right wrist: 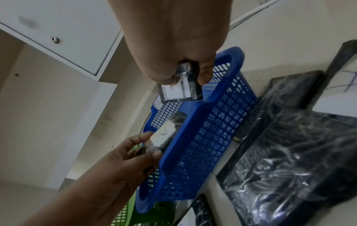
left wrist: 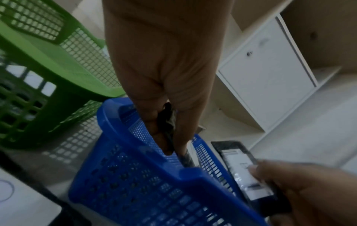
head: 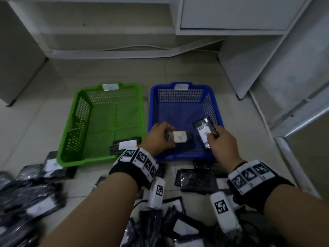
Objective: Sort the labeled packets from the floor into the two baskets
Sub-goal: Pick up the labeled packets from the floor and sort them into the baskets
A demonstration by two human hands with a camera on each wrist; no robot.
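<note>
Two baskets stand side by side on the floor: a green basket (head: 74, 122) on the left and a blue basket (head: 215, 107) on the right. My left hand (head: 161, 135) holds a black packet with a white label marked A (head: 179, 137) low over the blue basket's near part. My right hand (head: 222, 139) pinches a second black packet labelled B (head: 204, 130) above the blue basket's right side. One labelled packet (head: 124, 145) lies in the green basket's near right corner. In the right wrist view the B packet (right wrist: 179, 90) hangs from my fingers over the blue rim.
Many black plastic-wrapped packets with white labels (head: 195, 180) lie scattered on the tiled floor in front of the baskets, with a heap at the left (head: 30, 196). White cabinets and shelving (head: 249, 13) stand behind and to the right.
</note>
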